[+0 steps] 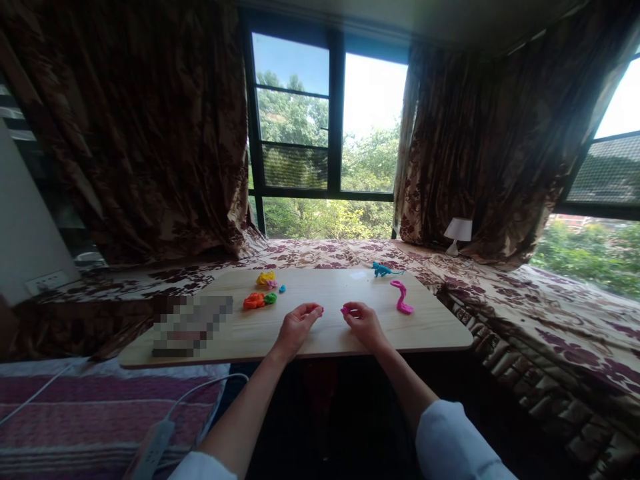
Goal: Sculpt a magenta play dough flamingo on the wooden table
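Pale table [325, 285]. Left hand [298, 325] and right hand [364, 325] were apart, just inside the middle of its near edge. Pink curl [402, 299] lay toward the right edge. Right pinched a pink lump [345, 311]; left pinched a smaller pink scrap [323, 310]. Both probably soft: light fingertip pressure, steady wrists seemed best, to avoid flattening.
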`<state>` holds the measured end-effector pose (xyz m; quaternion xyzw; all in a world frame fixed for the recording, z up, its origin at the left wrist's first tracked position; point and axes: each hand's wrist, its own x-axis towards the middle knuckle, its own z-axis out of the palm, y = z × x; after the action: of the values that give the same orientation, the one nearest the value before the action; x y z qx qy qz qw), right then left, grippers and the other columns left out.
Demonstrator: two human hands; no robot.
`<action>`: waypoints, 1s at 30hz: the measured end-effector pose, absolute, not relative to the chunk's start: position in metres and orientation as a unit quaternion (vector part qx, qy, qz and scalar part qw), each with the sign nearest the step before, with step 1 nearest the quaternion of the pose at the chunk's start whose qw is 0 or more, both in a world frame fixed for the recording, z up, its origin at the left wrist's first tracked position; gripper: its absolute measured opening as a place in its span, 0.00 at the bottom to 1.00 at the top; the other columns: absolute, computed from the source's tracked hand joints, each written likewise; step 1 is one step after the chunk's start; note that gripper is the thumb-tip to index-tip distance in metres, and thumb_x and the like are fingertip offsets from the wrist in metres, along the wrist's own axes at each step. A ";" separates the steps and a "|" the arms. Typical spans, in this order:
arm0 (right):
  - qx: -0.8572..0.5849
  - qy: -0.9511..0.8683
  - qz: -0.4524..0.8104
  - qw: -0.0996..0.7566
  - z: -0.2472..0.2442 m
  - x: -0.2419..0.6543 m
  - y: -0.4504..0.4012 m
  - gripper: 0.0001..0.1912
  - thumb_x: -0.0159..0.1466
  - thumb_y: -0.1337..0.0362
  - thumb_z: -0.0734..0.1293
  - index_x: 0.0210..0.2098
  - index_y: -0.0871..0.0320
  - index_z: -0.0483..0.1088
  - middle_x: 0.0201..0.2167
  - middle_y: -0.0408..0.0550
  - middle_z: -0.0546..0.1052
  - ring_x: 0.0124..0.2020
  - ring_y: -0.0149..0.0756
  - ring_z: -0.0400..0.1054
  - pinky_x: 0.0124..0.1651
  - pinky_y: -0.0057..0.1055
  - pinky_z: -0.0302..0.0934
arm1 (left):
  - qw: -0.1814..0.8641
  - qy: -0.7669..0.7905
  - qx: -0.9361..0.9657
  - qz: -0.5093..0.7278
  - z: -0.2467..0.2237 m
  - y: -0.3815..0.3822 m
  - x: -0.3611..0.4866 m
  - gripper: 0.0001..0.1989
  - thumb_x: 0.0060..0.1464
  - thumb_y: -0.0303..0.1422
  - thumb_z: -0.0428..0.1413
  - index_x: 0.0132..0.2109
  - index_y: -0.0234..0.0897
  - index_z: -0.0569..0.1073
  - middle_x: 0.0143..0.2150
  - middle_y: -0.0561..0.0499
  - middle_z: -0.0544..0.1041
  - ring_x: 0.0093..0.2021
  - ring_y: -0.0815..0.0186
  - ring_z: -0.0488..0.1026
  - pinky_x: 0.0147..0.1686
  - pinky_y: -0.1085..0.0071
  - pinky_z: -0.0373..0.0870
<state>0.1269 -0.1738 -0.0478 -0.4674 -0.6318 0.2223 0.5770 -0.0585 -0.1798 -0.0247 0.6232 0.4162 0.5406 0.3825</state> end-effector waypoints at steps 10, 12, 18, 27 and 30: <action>-0.451 -0.628 0.273 0.572 -0.049 0.124 -0.176 0.12 0.57 0.62 0.60 0.37 0.59 0.70 0.27 0.46 0.75 0.23 0.29 0.67 0.27 0.27 0.63 | 0.226 0.492 0.674 0.502 -0.036 -0.161 -0.049 0.15 0.45 0.40 0.54 0.39 0.36 0.73 0.33 0.49 0.75 0.36 0.64 0.70 0.39 0.69 0.63; -0.460 -0.631 0.247 0.573 -0.049 0.125 -0.175 0.12 0.57 0.64 0.59 0.37 0.59 0.71 0.28 0.46 0.75 0.25 0.30 0.67 0.31 0.27 0.63 | 0.158 0.534 0.676 0.482 -0.037 -0.156 -0.048 0.11 0.46 0.37 0.53 0.36 0.37 0.73 0.32 0.48 0.75 0.37 0.63 0.69 0.40 0.68 0.63; -0.491 -0.655 0.179 0.546 -0.048 0.126 -0.175 0.11 0.54 0.63 0.63 0.35 0.58 0.72 0.29 0.46 0.75 0.28 0.31 0.67 0.35 0.28 0.62 | 0.027 0.572 0.714 0.402 -0.040 -0.156 -0.047 0.12 0.47 0.33 0.51 0.40 0.39 0.73 0.36 0.48 0.75 0.40 0.60 0.67 0.42 0.67 0.61; -0.500 -0.668 0.162 0.527 -0.050 0.126 -0.175 0.11 0.56 0.68 0.59 0.34 0.58 0.73 0.27 0.45 0.76 0.29 0.32 0.69 0.35 0.28 0.62 | 0.018 0.574 0.714 0.402 -0.038 -0.161 -0.047 0.16 0.48 0.34 0.51 0.46 0.37 0.71 0.37 0.47 0.74 0.42 0.60 0.66 0.44 0.67 0.60; -0.513 -0.668 0.131 0.524 -0.048 0.131 -0.175 0.12 0.55 0.68 0.60 0.35 0.58 0.73 0.31 0.46 0.75 0.31 0.32 0.69 0.38 0.28 0.62 | 0.006 0.567 0.715 0.409 -0.038 -0.161 -0.047 0.15 0.49 0.35 0.51 0.44 0.37 0.72 0.37 0.47 0.74 0.41 0.61 0.66 0.43 0.68 0.60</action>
<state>0.1305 -0.1752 -0.0478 -0.5125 -0.6678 0.1315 0.5236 -0.0473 -0.1612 -0.0381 0.7147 0.5672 0.4091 0.0061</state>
